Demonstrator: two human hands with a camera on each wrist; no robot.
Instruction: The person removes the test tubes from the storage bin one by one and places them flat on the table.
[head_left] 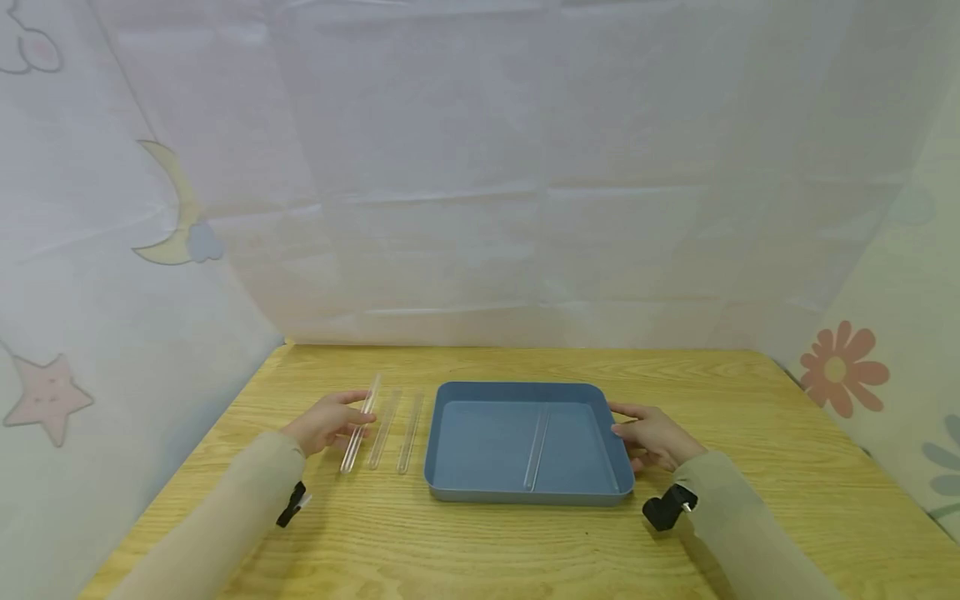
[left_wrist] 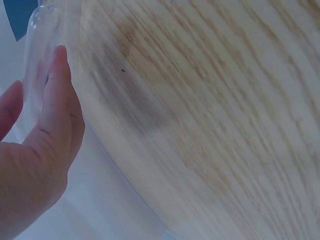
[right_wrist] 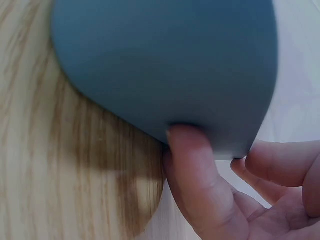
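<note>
My left hand [head_left: 327,422] pinches a clear test tube [head_left: 351,452] between thumb and fingers, left of the tray. The tube's rounded end shows above the fingertips in the left wrist view. Two more clear tubes lie side by side on the table, the nearer tube [head_left: 382,433] just right of the held one and the other tube [head_left: 409,435] closer to the tray. At the right end of the shallow blue tray [head_left: 517,498], my right hand [head_left: 657,437] holds its wall, fingertips against the outer side and at the rim. Inside lies a clear tube [head_left: 536,450], slightly slanted.
The wooden table [head_left: 480,550] carries all of this. A pale cloth [head_left: 480,267] hangs behind its far edge, and printed sheets [head_left: 67,317] stand along both sides. Black wrist devices are strapped under both sleeves, one device [head_left: 670,507] close to the tray's right front corner.
</note>
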